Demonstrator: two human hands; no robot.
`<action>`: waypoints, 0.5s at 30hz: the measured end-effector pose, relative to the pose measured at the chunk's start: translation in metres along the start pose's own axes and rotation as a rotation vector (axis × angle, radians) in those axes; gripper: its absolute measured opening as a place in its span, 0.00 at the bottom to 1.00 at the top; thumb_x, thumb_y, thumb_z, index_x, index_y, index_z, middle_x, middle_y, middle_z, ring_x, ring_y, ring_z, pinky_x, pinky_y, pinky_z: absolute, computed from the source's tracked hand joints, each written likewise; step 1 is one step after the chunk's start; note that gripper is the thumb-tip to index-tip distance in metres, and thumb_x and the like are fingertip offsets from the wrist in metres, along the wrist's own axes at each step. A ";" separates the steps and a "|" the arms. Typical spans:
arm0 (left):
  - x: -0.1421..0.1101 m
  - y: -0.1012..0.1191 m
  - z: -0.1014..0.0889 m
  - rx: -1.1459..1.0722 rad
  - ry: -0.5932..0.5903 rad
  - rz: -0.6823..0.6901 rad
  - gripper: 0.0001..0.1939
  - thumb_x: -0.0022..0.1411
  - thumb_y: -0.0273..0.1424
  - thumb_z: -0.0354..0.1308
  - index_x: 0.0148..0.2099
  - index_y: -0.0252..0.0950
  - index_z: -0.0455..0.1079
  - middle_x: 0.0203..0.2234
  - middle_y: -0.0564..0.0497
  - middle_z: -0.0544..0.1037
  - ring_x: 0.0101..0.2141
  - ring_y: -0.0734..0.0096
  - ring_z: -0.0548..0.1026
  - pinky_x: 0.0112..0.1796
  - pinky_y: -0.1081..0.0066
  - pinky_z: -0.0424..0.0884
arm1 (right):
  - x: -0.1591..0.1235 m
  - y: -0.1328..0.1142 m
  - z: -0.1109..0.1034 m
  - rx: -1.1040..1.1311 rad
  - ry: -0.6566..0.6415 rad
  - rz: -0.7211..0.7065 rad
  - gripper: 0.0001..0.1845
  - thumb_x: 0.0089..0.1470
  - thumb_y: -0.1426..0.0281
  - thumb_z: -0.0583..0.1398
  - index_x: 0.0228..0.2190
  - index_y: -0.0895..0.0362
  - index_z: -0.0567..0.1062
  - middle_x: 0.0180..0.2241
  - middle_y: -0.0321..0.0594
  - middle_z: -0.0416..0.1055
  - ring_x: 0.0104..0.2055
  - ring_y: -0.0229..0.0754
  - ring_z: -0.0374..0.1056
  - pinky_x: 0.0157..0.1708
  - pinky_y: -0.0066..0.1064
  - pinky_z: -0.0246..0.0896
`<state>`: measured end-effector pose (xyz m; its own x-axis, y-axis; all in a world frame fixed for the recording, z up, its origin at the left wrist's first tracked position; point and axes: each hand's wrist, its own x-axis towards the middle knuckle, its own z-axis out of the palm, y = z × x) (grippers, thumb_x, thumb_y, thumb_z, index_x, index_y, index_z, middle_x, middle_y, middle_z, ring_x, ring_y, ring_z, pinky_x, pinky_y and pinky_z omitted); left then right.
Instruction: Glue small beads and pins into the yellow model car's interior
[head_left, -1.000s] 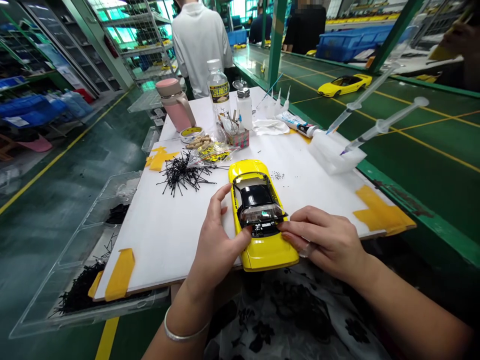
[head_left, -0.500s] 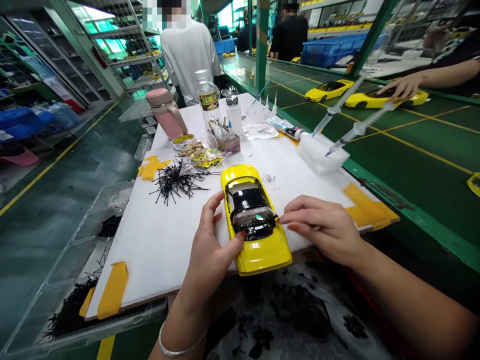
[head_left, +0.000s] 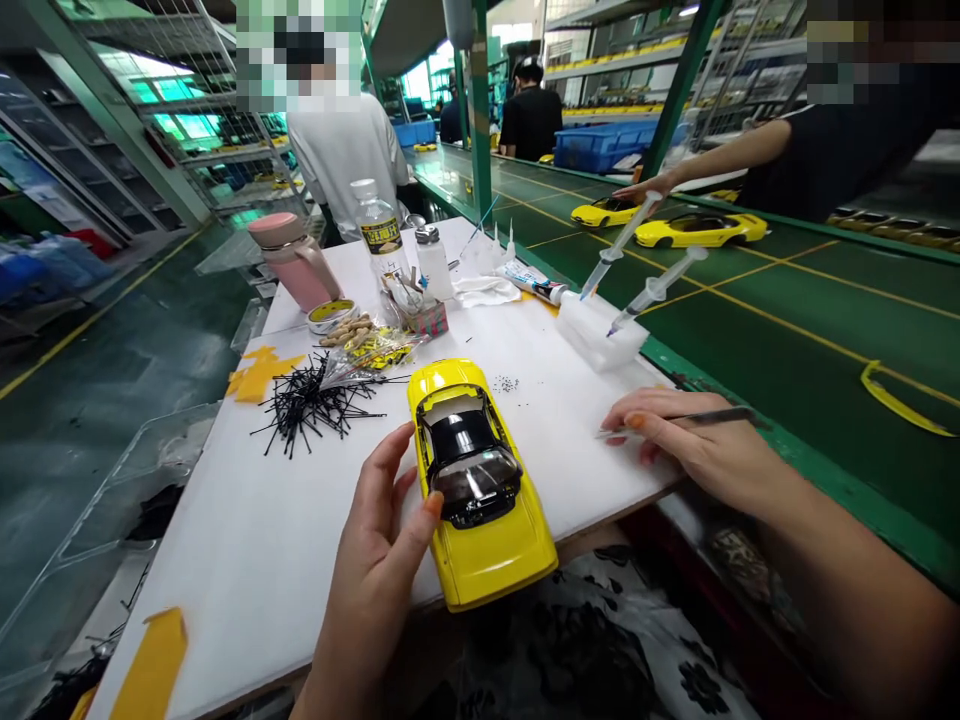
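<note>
A yellow model car [head_left: 495,555] with a black roof and clear windscreen lies at the table's near edge. My left hand [head_left: 382,530] grips its left side, fingers along the flank and thumb by the windscreen's lower corner. Off to the right, my right hand [head_left: 682,435] is closed around tweezers [head_left: 720,415]; their dark end sticks out behind the hand and the pale tip points left, low over the white tabletop. Nothing visible sits at the tip. Beyond the car are tiny black bits [head_left: 506,384] and, to its left, a heap of thin black rods [head_left: 311,400].
Further back stand a pink flask [head_left: 292,265], a plastic bottle [head_left: 379,235] and a tape roll [head_left: 331,316]. Two syringes [head_left: 649,293] rest in a white block [head_left: 592,335] at right. Yellow car bodies [head_left: 701,230] lie on the green conveyor, where a co-worker's arm [head_left: 712,165] reaches across.
My right hand has moved away from the car's windscreen to the right, and the tweezers now show. My left thumb has shifted to the car's edge. The co-worker's hand reaches to a farther car.
</note>
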<state>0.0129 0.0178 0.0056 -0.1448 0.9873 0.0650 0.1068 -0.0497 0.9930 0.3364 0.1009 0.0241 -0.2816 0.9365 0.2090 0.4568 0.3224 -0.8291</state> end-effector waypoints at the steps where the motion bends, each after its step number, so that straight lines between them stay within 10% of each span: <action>1: 0.000 0.000 -0.001 -0.012 -0.002 -0.007 0.27 0.69 0.43 0.64 0.67 0.59 0.64 0.71 0.60 0.63 0.68 0.66 0.65 0.61 0.72 0.70 | 0.002 -0.005 -0.003 0.060 0.020 0.030 0.20 0.65 0.55 0.62 0.33 0.57 0.85 0.38 0.46 0.81 0.32 0.42 0.74 0.24 0.30 0.71; 9: -0.001 0.003 -0.001 0.005 0.004 -0.020 0.29 0.64 0.40 0.70 0.65 0.57 0.67 0.70 0.57 0.66 0.68 0.61 0.66 0.63 0.68 0.70 | 0.060 -0.045 0.013 0.106 0.046 0.026 0.11 0.48 0.65 0.72 0.32 0.59 0.85 0.29 0.43 0.82 0.26 0.40 0.74 0.25 0.28 0.69; 15: -0.002 0.000 -0.003 0.065 0.008 -0.003 0.28 0.65 0.42 0.67 0.65 0.57 0.67 0.70 0.53 0.64 0.67 0.53 0.68 0.66 0.54 0.68 | 0.099 -0.027 0.039 0.097 -0.012 0.028 0.07 0.47 0.68 0.69 0.28 0.59 0.82 0.26 0.41 0.80 0.24 0.38 0.72 0.24 0.27 0.66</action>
<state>0.0107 0.0155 0.0059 -0.1535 0.9862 0.0627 0.1703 -0.0361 0.9847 0.2630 0.1793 0.0472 -0.2798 0.9432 0.1792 0.3810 0.2804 -0.8810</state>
